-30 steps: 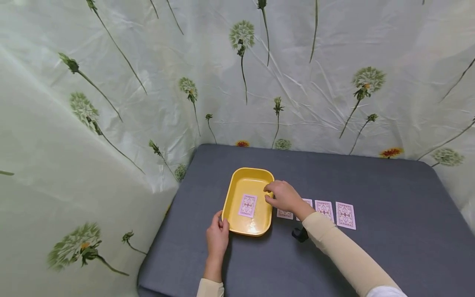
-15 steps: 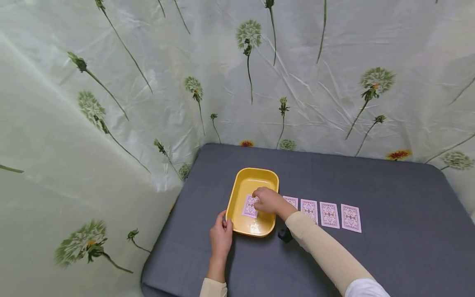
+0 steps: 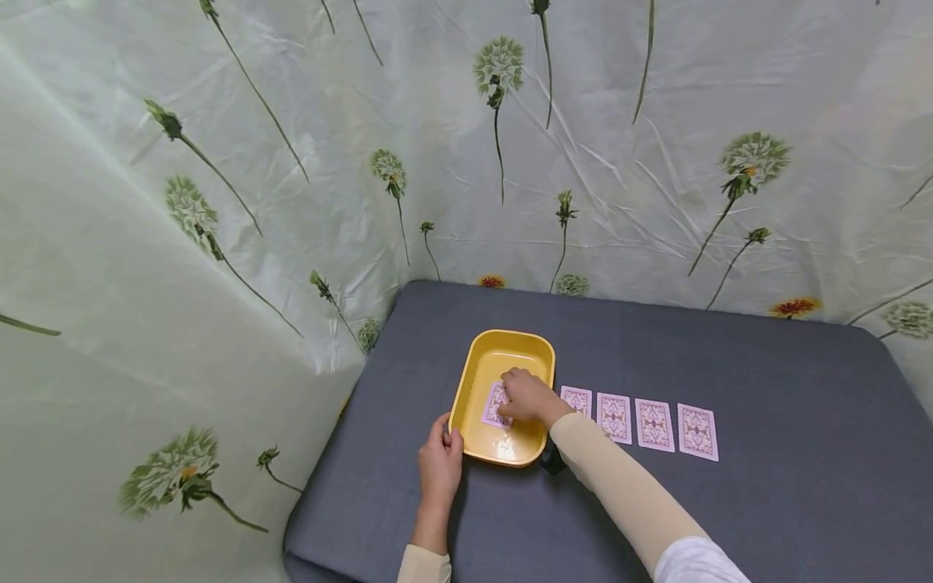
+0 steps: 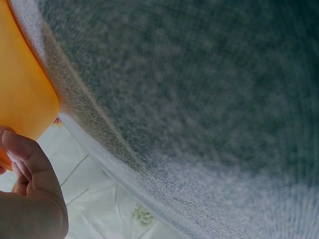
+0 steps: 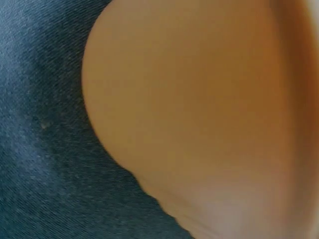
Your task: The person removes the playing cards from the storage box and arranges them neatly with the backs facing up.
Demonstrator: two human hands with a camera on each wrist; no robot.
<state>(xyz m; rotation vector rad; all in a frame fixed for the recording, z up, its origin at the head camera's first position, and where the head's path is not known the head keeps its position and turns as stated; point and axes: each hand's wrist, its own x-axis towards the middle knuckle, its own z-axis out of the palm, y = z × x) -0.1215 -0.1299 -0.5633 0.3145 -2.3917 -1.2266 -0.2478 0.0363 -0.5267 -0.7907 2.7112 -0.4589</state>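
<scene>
In the head view a yellow tray (image 3: 508, 341) stands on the grey table, with one patterned pink-and-white playing card (image 3: 493, 405) lying back up on its floor. My left hand (image 3: 440, 463) grips the tray's near left corner, thumb at the rim; the left wrist view shows this hand (image 4: 30, 172) against the orange-looking tray wall (image 4: 25, 84). My right hand (image 3: 528, 398) reaches over the right rim into the tray. Its bent fingers and thumb are at the card's right side and cover part of it; whether they pinch it I cannot tell. Smooth orange (image 5: 184, 99) fills much of the right wrist view.
Several playing cards of the same back lie in a row right of the tray, from the one beside my right wrist (image 3: 577, 398) to the far right card (image 3: 697, 431). The table (image 3: 700, 348) meets a flower-printed curtain (image 3: 641, 162) behind and at left.
My right hand has moved from above the tray's right rim down and left to the card inside. The left hand stays at the corner. The whole head view has shifted slightly.
</scene>
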